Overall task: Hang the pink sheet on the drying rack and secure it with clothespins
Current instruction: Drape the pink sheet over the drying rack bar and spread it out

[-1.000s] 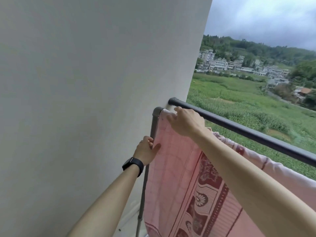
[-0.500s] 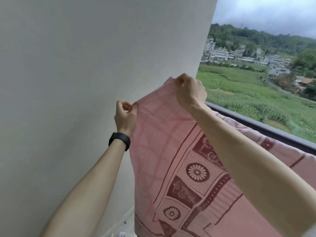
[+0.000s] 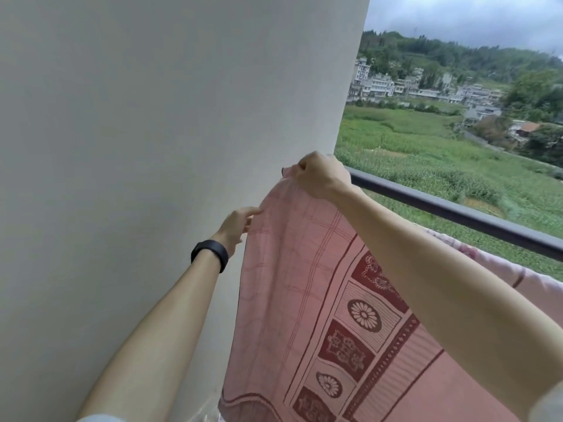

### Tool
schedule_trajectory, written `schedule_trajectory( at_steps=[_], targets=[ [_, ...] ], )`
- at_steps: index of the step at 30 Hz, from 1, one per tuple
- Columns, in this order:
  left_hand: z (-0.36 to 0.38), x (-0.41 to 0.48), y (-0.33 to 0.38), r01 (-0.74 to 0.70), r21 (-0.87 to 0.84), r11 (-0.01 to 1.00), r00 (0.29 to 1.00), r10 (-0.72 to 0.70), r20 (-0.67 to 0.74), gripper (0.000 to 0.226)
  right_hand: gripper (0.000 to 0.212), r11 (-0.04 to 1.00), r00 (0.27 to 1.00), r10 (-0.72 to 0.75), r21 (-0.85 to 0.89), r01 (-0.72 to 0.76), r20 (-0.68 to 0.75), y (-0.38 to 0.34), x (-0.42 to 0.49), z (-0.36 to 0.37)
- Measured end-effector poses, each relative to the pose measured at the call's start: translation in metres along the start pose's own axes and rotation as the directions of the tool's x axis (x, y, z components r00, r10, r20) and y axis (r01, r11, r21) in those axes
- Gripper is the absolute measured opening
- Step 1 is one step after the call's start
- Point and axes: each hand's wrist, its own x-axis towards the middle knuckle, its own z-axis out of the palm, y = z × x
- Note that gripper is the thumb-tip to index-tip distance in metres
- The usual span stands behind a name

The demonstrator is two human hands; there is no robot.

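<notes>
The pink sheet [image 3: 292,269], checked with a dark red flower border, hangs in front of me and covers the drying rack's left end. My right hand [image 3: 320,175] is closed on the sheet's top corner, raised near the wall's edge. Lower left, my left hand [image 3: 236,225], with a black band on its wrist, pinches the sheet's side edge. The sheet's far part [image 3: 536,281] drapes along to the right below the railing. No clothespins are visible.
A plain white wall [image 3: 152,147] fills the left side, close to my left hand. A dark balcony railing [image 3: 457,208] runs from behind my right hand to the right. Beyond it lie green fields and distant buildings.
Both hands lifted the sheet's end off the rack's corner a second ago. Since half a second ago my left hand has dropped lower along the side edge and the sheet hangs narrower.
</notes>
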Motion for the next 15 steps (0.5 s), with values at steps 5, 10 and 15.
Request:
schedule_trajectory(
  at_steps=[5, 10, 15],
  targets=[
    [0.029, 0.007, 0.037, -0.062, -0.234, 0.97, 0.995, 0.077, 0.057, 0.04, 0.034, 0.988, 0.978, -0.105, 0.13, 0.082, 0.18, 0.005, -0.006, -0.013],
    [0.037, 0.022, 0.052, -0.074, -0.185, 0.98, 0.997, 0.068, -0.041, 0.04, 0.067, 0.956, 0.98, -0.043, -0.277, 0.096, 0.192, 0.022, -0.027, -0.031],
    [0.025, 0.035, 0.047, -0.118, -0.3, 0.947, 0.987, 0.078, -0.144, 0.031, 0.042, 0.912, 0.987, -0.15, -0.377, 0.16, 0.055, 0.039, -0.056, -0.035]
  ],
)
